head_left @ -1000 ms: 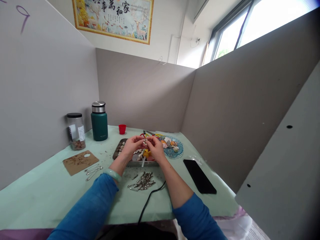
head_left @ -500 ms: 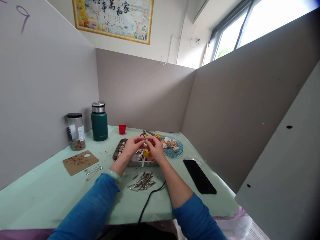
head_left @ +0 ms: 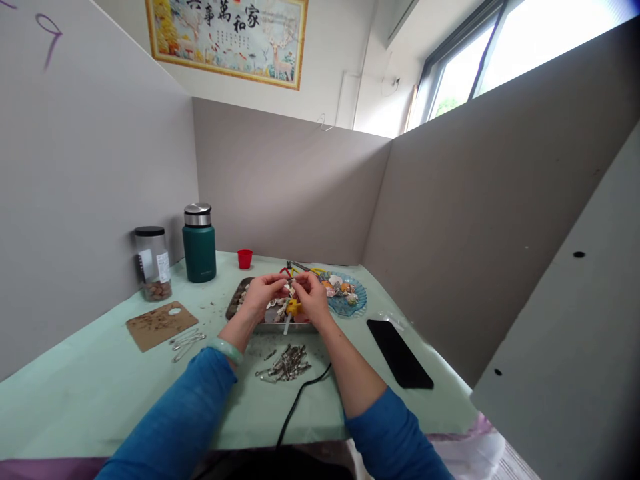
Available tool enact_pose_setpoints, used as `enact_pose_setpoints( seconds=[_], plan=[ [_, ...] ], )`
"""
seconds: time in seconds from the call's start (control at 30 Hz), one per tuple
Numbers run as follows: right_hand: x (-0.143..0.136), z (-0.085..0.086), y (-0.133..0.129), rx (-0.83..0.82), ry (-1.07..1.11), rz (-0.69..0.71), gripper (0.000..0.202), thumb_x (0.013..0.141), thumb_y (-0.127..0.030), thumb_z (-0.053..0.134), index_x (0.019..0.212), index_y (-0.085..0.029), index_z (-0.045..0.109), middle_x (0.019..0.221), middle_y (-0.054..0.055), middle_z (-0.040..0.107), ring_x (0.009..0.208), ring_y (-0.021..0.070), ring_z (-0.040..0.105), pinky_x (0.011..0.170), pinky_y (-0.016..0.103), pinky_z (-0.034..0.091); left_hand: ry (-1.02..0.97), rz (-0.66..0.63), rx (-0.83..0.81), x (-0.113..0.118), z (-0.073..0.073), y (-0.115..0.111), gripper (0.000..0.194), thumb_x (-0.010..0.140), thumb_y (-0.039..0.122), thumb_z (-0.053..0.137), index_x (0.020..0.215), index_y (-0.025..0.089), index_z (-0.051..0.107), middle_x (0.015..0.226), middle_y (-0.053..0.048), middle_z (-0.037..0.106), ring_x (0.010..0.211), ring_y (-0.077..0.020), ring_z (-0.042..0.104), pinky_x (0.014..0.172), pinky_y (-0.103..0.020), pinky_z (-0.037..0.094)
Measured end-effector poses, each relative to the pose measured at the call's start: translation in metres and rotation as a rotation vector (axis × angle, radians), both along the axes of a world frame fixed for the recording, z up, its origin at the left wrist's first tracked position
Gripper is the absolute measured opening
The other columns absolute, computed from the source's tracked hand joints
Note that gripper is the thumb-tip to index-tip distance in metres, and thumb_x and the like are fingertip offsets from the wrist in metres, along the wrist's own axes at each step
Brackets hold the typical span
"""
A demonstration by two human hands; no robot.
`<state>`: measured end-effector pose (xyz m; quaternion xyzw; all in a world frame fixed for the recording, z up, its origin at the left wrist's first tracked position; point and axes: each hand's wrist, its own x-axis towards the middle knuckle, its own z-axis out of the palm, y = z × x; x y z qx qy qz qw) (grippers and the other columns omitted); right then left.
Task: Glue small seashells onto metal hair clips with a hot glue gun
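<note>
Above a metal tray (head_left: 303, 328), my left hand (head_left: 263, 295) and my right hand (head_left: 312, 298) face each other with fingertips pinched close together. Whatever small thing they hold is too tiny to make out. Small shells lie in the tray, partly hidden by my hands. A yellow glue gun (head_left: 293, 307) with a pale stick at its end rests in the tray just below my fingers. Nearer to me sits a pile of small metal clips or pin backs (head_left: 290, 363), with a black cord (head_left: 299, 395) curving beside it.
A blue plate (head_left: 362, 301) of shells and pliers (head_left: 300, 267) lie behind. A black phone-like slab (head_left: 400, 355) is at right. On the left are a green flask (head_left: 199, 253), a jar (head_left: 153, 263), a red cup (head_left: 245, 259), brown cardboard (head_left: 161, 325) and large safety pins (head_left: 187, 343).
My hands have drawn slightly apart at the fingertips, the left one shifting a little left. Everything on the table stays where it was.
</note>
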<state>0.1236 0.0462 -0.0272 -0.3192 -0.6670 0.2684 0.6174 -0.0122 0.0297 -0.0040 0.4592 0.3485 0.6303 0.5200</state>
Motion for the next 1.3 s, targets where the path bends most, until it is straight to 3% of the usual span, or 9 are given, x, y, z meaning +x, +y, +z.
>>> enact_pose_setpoints(
  seconds=[0.3, 0.53, 0.83, 1.3],
  plan=[
    [-0.0001, -0.0006, -0.001, 0.047, -0.052, -0.065, 0.024, 0.077, -0.028, 0.057, 0.101, -0.021, 0.055, 0.073, -0.001, 0.058, 0.059, 0.0133, 0.056, 0.057, 0.025, 0.048, 0.023, -0.039, 0.017, 0.0, 0.0006, -0.0005, 0.038, 0.051, 0.028, 0.081, 0.082, 0.009, 0.069, 0.063, -0.004, 0.067, 0.051, -0.0103, 0.058, 0.057, -0.025, 0.05],
    [0.0003, 0.0003, -0.0018, 0.067, -0.104, -0.077, 0.014, 0.08, -0.029, 0.054, 0.09, -0.02, 0.059, 0.075, 0.001, 0.062, 0.065, 0.0149, 0.058, 0.062, 0.026, 0.049, 0.037, -0.071, 0.014, 0.0004, 0.0004, -0.0019, 0.038, 0.053, 0.028, 0.082, 0.084, 0.009, 0.07, 0.067, -0.004, 0.068, 0.054, -0.0102, 0.059, 0.06, -0.025, 0.051],
    [0.0011, -0.0011, -0.0021, 0.128, -0.15, -0.198, 0.014, 0.081, -0.029, 0.053, 0.091, -0.02, 0.058, 0.08, 0.002, 0.063, 0.071, 0.0156, 0.059, 0.068, 0.027, 0.048, -0.021, -0.072, -0.006, 0.0006, -0.0036, 0.0017, 0.036, 0.051, 0.025, 0.083, 0.081, 0.01, 0.07, 0.066, -0.003, 0.068, 0.053, -0.0098, 0.058, 0.06, -0.025, 0.051],
    [0.0006, 0.0007, -0.0053, 0.075, -0.157, -0.11, 0.02, 0.08, -0.03, 0.053, 0.098, -0.021, 0.059, 0.073, 0.0, 0.061, 0.065, 0.0158, 0.058, 0.063, 0.027, 0.048, 0.025, -0.059, 0.035, 0.0014, -0.0014, -0.0018, 0.037, 0.052, 0.028, 0.081, 0.081, 0.01, 0.067, 0.063, -0.002, 0.065, 0.051, -0.0099, 0.056, 0.057, -0.026, 0.049]
  ],
)
